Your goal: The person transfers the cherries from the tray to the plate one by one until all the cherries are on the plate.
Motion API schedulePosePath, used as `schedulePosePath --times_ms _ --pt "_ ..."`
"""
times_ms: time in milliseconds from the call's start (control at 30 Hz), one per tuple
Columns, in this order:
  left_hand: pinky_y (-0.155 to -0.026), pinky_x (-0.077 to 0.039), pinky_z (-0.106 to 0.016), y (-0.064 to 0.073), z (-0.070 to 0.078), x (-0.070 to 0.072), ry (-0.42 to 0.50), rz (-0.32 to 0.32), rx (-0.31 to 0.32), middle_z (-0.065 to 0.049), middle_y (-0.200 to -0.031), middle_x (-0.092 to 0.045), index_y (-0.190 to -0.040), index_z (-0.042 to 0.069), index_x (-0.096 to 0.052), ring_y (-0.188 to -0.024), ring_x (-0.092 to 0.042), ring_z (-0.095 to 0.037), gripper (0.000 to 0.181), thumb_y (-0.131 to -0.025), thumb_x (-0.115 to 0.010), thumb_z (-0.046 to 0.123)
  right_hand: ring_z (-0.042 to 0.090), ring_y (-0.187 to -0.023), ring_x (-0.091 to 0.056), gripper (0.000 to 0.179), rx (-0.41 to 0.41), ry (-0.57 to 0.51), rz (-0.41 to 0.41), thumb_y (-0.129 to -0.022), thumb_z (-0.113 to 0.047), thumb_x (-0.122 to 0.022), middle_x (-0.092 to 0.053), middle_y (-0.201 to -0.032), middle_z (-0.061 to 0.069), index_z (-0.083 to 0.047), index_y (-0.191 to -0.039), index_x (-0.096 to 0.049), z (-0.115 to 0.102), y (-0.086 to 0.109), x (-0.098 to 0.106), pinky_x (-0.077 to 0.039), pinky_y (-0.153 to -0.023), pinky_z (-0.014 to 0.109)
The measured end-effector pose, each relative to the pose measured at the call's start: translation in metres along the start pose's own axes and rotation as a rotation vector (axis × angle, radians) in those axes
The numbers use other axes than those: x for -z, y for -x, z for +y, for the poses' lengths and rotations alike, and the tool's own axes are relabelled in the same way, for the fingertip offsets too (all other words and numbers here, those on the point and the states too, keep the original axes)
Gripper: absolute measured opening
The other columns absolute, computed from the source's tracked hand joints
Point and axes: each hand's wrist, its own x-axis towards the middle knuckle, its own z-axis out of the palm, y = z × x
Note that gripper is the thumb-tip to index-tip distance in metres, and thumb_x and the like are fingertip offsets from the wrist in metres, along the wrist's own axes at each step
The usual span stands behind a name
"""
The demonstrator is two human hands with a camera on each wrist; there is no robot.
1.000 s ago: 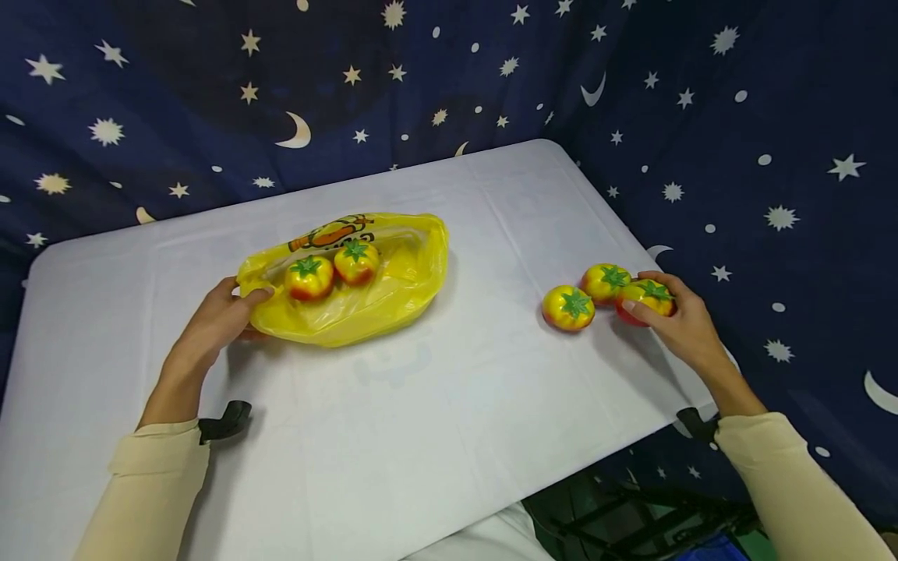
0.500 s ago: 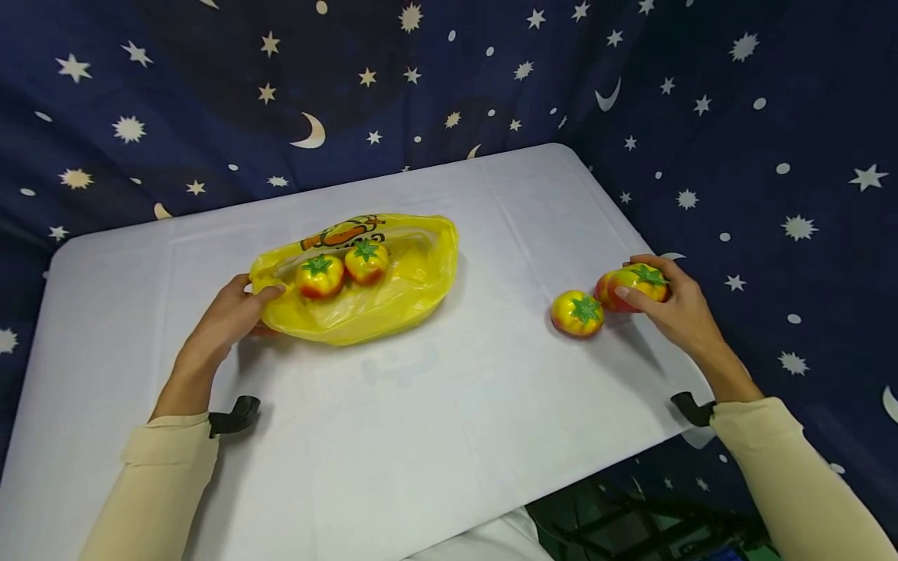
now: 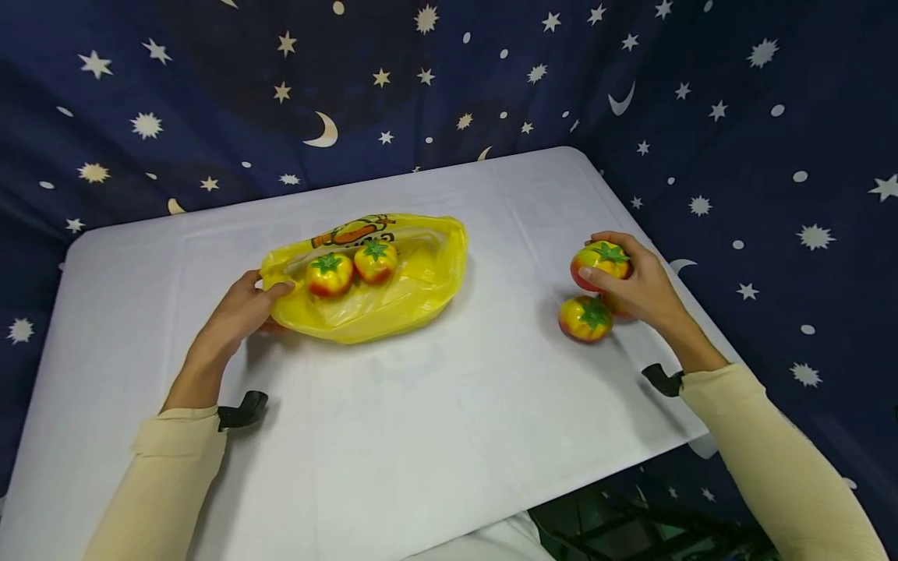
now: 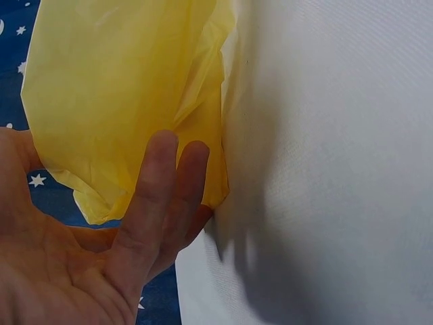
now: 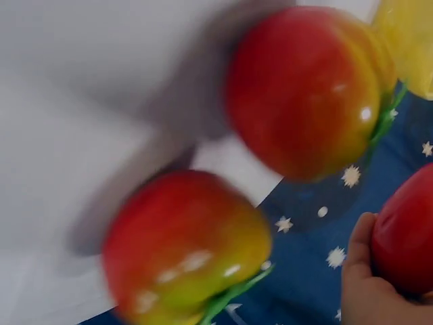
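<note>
Bag (image 3: 421, 300): yellow and thin, on the white table (image 3: 421, 436), with its wide mouth up. The head view shows a printed picture (image 3: 354, 231) on its far side.
Bag tomatoes (image 3: 330, 275): two, yellow and red with green leaves (image 3: 327, 263), side by side in the bag. The head view shows them; the left wrist view shows only the bag's plain outside.
Table tomatoes (image 3: 585, 319): two, near each other by the right hand (image 3: 645, 288). In the head view, that hand hides most of one. The right wrist view shows both, with lots of red.
Held tomato (image 3: 603, 257): in the right hand, near the table tomatoes and well apart from the bag. Its leaf shows in the head view; the right wrist view shows only a red part of it.
Left hand (image 3: 242, 312): its grip pinches the left end of the bag, thumb on top of the rim. The left wrist view shows two fingers (image 4: 155, 176), nearly straight, by the bag's outside.
Right hand: its grip holds the tomato, thumb on the near side.
Arms (image 3: 192, 386): stretched forward and wide apart, in pale sleeves (image 3: 168, 475). They both lean in toward the middle.
</note>
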Motion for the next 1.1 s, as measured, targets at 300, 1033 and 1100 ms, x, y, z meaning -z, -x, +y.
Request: schedulePosePath --times_ms 300,1033,1100 --pt "-0.072 -0.052 -0.032 -0.003 0.000 0.000 0.014 0.012 0.001 -0.019 -0.123 -0.046 -0.147 0.002 -0.006 -0.082 -0.057 -0.025 0.084 -0.091 -0.044 0.053 0.019 -0.098 -0.046 0.052 0.086 -0.084 -0.102 -0.083 -0.030 -0.068 -0.050 -0.121 0.001 -0.018 -0.129 -0.047 -0.033 -0.036 -0.037 -0.045 -0.077 0.019" --pt "-0.076 -0.052 -0.039 -0.003 -0.004 0.003 0.053 0.010 -0.050 -0.021 -0.122 -0.046 -0.146 0.001 -0.009 -0.085 -0.057 -0.024 0.083 -0.090 -0.048 0.049 0.014 -0.089 -0.056 0.060 0.209 -0.159 -0.288 -0.075 -0.044 -0.073 -0.055 -0.109 -0.002 -0.014 -0.122 -0.051 -0.120 -0.090 -0.127 -0.051 -0.078 0.028" --pt "-0.075 -0.052 -0.039 -0.003 -0.004 0.003 0.063 0.009 -0.058 -0.021 -0.121 -0.047 -0.145 0.000 -0.010 -0.084 -0.058 -0.024 0.082 -0.091 -0.048 0.048 0.012 -0.089 -0.056 0.064 0.216 -0.140 -0.297 -0.071 -0.052 -0.072 -0.055 -0.108 -0.004 -0.018 -0.121 -0.052 -0.119 -0.096 -0.135 -0.050 -0.078 0.027"
